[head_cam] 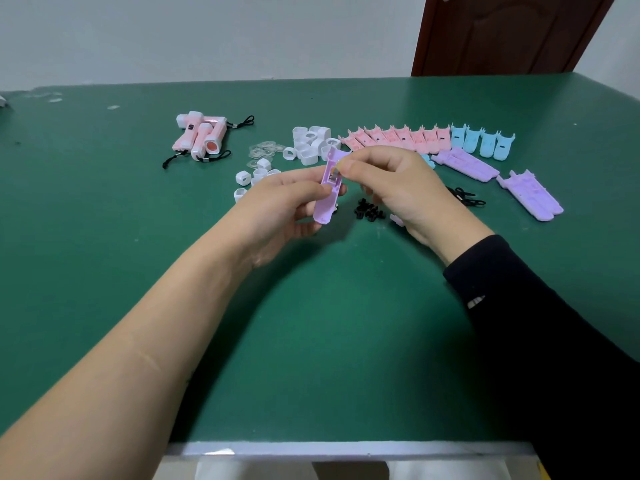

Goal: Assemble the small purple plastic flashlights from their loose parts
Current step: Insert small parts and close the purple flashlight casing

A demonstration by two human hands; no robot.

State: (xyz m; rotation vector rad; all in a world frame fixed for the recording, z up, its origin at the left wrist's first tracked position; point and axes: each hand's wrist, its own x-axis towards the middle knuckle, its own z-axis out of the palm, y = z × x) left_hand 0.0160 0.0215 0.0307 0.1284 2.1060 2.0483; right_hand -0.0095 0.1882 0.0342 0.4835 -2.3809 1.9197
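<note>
1. Holding, head view: our left hand (294, 199) has its fingers curled round a lilac plastic half-shell of a flashlight body (327, 194). It is lifted off the green table top (311, 323), open side tilted toward us, probably so the cavity stays visible.
2. Our right hand (398, 188) has thumb and forefinger narrowed to a pinch on a small grey metal piece (335, 174) in the shell's upper cavity. This looks like seating a contact. How far in it sits, we cannot tell.
3. Around:
   - finished pink flashlights with black cords (201, 136), far left
   - white square plastic caps (308, 143) and clear lens discs (265, 148), behind the hands
   - pink shells (394, 136) and blue shells (483, 143) in a row
   - more lilac shells (465, 164), right
4. Small black parts (370, 209) lie just beneath the right hand. The hand partly hides them and blocks a clean reach.
</note>
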